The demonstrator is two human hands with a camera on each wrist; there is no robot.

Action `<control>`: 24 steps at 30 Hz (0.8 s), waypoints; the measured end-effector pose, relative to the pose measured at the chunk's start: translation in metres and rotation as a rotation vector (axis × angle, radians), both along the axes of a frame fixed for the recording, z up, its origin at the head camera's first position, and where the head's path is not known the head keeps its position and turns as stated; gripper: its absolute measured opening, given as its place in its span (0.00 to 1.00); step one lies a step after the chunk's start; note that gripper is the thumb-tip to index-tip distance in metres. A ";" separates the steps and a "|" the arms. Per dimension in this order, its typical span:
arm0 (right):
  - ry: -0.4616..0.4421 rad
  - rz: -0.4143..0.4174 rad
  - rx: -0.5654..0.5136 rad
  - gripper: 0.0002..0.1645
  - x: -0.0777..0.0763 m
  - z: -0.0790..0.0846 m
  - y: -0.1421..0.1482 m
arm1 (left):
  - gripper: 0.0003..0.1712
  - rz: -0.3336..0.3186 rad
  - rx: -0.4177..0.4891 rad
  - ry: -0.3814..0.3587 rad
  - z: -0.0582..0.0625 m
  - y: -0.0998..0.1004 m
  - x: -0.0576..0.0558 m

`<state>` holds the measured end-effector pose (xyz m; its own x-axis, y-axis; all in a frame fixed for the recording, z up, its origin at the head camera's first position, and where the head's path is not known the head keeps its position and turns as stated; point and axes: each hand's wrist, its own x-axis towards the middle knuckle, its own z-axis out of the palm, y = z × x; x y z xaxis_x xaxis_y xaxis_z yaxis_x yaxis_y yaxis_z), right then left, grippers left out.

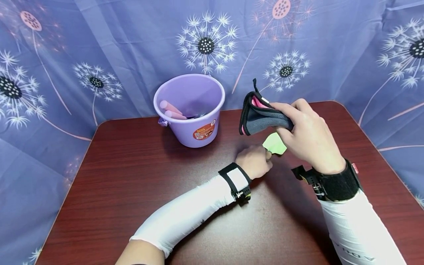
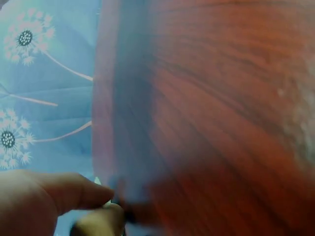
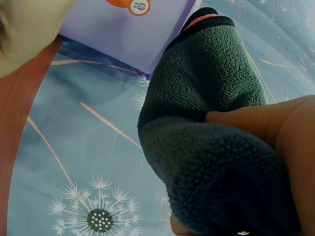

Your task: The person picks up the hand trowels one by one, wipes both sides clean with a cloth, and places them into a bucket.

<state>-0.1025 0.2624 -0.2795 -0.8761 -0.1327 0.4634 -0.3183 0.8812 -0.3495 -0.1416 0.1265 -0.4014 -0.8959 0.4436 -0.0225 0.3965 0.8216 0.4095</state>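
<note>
My right hand (image 1: 309, 134) grips a folded grey fleece cloth (image 1: 265, 123) with black edging, a pink inner side and a small black loop, held up above the table. In the right wrist view the thumb presses into the fuzzy grey cloth (image 3: 202, 88), which bunches in the palm. Low over the table, my left hand (image 1: 254, 162) pinches a flat light green piece (image 1: 275, 143) between thumb and finger. Only its broad end shows beyond the fingers, and its kind is unclear. The left wrist view has the pinching fingers (image 2: 74, 196) at the bottom left.
A purple bucket (image 1: 195, 138) with an orange label stands at the table's back edge, left of both hands. Inside are two pink rounded handles (image 1: 172, 110) and some dark items. A blue curtain (image 1: 132, 55) with dandelion prints hangs behind the dark red wooden table (image 1: 126, 176).
</note>
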 end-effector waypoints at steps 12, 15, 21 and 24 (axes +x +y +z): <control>-0.009 -0.001 0.008 0.35 0.001 0.000 0.000 | 0.07 -0.117 -0.096 0.129 -0.001 -0.016 -0.004; -0.006 -0.001 0.009 0.35 0.001 0.000 0.000 | 0.05 -0.168 -0.095 0.210 -0.002 -0.023 -0.005; 0.014 0.006 0.013 0.33 0.000 0.000 0.000 | 0.11 -0.133 -0.021 0.379 0.001 -0.039 -0.004; 0.022 0.011 0.011 0.32 0.001 0.001 -0.001 | 0.16 -0.119 0.046 0.393 0.006 -0.047 -0.002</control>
<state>-0.1016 0.2619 -0.2785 -0.8641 -0.1474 0.4813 -0.3356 0.8813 -0.3326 -0.1440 0.0798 -0.3950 -0.7747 0.5372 0.3335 0.6212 0.7449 0.2433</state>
